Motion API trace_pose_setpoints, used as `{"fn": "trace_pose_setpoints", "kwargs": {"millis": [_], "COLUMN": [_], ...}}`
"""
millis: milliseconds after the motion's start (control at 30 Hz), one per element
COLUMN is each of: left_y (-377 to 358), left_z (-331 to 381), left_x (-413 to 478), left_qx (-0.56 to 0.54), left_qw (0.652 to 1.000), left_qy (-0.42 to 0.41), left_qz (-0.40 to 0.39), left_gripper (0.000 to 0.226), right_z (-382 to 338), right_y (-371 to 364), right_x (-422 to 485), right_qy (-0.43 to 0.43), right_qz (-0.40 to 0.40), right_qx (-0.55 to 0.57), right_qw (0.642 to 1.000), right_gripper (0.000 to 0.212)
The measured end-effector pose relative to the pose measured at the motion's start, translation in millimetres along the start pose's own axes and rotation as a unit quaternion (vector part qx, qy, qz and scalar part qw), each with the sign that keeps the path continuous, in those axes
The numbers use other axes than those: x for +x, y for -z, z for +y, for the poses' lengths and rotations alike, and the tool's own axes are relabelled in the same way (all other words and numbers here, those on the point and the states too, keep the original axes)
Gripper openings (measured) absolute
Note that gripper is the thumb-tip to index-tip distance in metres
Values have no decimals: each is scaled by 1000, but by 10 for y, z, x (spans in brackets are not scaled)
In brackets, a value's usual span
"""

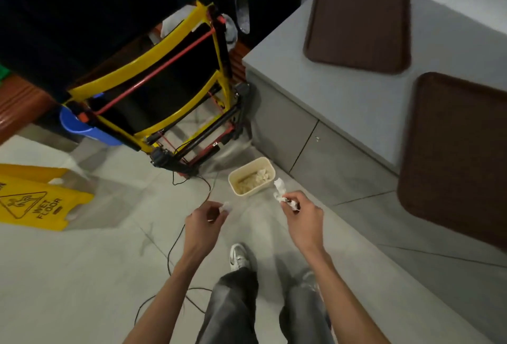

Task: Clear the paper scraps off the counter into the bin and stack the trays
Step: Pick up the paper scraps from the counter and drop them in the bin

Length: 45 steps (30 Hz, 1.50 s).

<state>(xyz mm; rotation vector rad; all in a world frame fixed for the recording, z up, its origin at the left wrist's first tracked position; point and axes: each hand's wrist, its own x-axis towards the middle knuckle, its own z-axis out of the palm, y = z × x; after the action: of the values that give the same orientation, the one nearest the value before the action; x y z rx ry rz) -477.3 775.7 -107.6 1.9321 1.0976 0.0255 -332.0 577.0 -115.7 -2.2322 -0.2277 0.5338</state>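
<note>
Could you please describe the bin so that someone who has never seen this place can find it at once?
Start at the grey counter on the right, which carries two brown trays. On the floor at the foot of its cabinet doors, near the yellow frame, stands the bin. It is the only small, cream-coloured open box there, with crumpled paper inside.

Arms stretched forward, left hand (204, 220) pinches a small scrap (226, 206), right hand (303, 216) grips a larger scrap (279, 189).
</note>
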Motion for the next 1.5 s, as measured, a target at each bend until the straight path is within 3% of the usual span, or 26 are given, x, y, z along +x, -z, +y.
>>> {"fn": "trace_pose_setpoints", "kwargs": {"millis": [233, 467, 700, 833, 967, 1133, 1500], "left_y": [-685, -1663, -2685, -3023, -2894, -2278, -277], "left_z": [-723, -1461, -2195, -2436, -2302, -1780, 388], "left_x": [1190, 2420, 3469, 3721, 3614, 3291, 1449], "left_qx": [44, 65, 186, 248, 287, 296, 203], "left_qw": [998, 995, 975, 946, 933, 934, 929], "left_qy": [21, 45, 60, 62, 18, -67, -295], "left_qz": [-39, -67, -105, -198, -216, -187, -96], "left_gripper": [15, 13, 24, 51, 56, 59, 55], "right_z": [646, 1562, 2224, 2332, 2185, 1660, -386], "right_y": [-1129, -2284, -3204, -3418, -3257, -2694, -421], "right_x": [1018, 2371, 3364, 3563, 3485, 3074, 960], "right_qy": [-59, -14, 56, 59, 56, 71, 99], "right_qz": [-51, -115, -204, -280, -256, -174, 62], "right_qx": [-47, -169, -317, -375, -378, -327, -190], "right_qw": [996, 979, 925, 882, 888, 926, 975], "right_gripper": [13, 15, 24, 44, 46, 47, 43]}}
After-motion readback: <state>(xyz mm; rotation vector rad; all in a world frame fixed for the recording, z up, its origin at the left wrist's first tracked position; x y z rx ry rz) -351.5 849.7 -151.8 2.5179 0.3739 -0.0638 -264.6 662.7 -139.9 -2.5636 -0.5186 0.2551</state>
